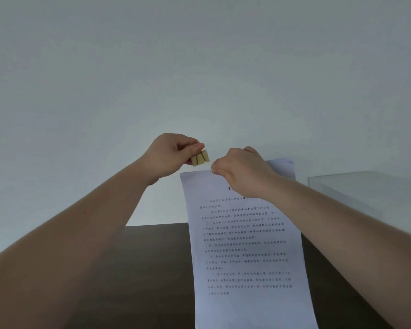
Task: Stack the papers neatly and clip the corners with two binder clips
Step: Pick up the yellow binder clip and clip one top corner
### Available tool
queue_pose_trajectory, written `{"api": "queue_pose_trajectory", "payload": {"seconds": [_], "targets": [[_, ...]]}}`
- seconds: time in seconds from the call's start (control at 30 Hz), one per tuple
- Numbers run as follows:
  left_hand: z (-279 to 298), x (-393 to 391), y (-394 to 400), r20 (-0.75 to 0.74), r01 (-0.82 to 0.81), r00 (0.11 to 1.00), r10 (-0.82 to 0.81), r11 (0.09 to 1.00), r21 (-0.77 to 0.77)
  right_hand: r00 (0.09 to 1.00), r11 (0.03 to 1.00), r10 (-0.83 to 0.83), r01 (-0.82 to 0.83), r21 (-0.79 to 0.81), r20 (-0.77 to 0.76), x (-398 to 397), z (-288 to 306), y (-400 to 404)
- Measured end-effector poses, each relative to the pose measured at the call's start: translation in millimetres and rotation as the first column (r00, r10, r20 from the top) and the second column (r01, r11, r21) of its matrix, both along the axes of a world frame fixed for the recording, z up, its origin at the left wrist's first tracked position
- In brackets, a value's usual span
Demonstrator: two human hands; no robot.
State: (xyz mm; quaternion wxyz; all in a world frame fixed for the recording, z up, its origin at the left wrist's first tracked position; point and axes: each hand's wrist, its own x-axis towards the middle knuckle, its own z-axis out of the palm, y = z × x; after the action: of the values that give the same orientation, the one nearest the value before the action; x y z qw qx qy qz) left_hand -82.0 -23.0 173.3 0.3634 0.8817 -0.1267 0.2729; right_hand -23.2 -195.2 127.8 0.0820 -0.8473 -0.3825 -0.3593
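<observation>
Head view: both bare forearms reach up and forward, hands raised in front of a pale wall.
Left hand (170,154): fingers curled together, thumb and forefinger pinched on a small tan binder clip with darker handles (200,158); the clip sticks out of the hand toward the right hand.
Right hand (241,172): closed on the top edge of the white printed sheets of paper (244,245), thumb and fingers gripping near the middle of that edge.
Paper: hangs down from the right hand, lines of dark print facing the camera, its lower part running out of the bottom of the picture; a second sheet's corner shows behind the right hand, slightly offset.
Clip to paper: the clip is just above the paper's upper left corner and beside the right hand's knuckles, not touching the paper.
Tabletop (157,269): dark brown, below both hands, behind the hanging paper.
Clear box (365,193): glassy, to the right of the right forearm.
</observation>
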Motion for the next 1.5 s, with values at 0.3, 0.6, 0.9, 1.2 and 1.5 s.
{"api": "queue_pose_trajectory", "payload": {"seconds": [0.3, 0.6, 0.9, 1.2, 1.5], "targets": [[2.7, -5.2, 8.5, 0.02, -0.044, 0.999, 0.042, 0.997, 0.069, 0.999, 1.0, -0.019, 0.019, -0.012, -0.026, 7.0, -1.3, 2.3], [-10.7, -3.0, 8.6, 0.025, -0.106, 0.994, 0.104, 0.987, 0.119, 0.998, 0.999, -0.028, 0.026, -0.04, -0.052, 7.8, -1.5, 4.6], [-15.3, 1.1, 7.1, 0.103, -0.137, 0.987, 0.123, 0.98, 0.144, 0.993, 0.998, 0.029, -0.035, -0.057, -0.118, 7.9, 3.9, 4.5], [-23.0, 7.4, 12.4, 0.078, -0.159, 0.986, 0.144, 0.957, 0.243, 0.994, 0.998, 0.057, -0.057, 0.005, -0.098, 10.4, 5.1, 4.1], [-31.7, 13.5, 16.3, 0.05, -0.127, 0.992, 0.118, 0.948, 0.293, 0.994, 0.999, 0.027, -0.024, 0.036, -0.103, 21.0, -3.2, -2.5]]}}
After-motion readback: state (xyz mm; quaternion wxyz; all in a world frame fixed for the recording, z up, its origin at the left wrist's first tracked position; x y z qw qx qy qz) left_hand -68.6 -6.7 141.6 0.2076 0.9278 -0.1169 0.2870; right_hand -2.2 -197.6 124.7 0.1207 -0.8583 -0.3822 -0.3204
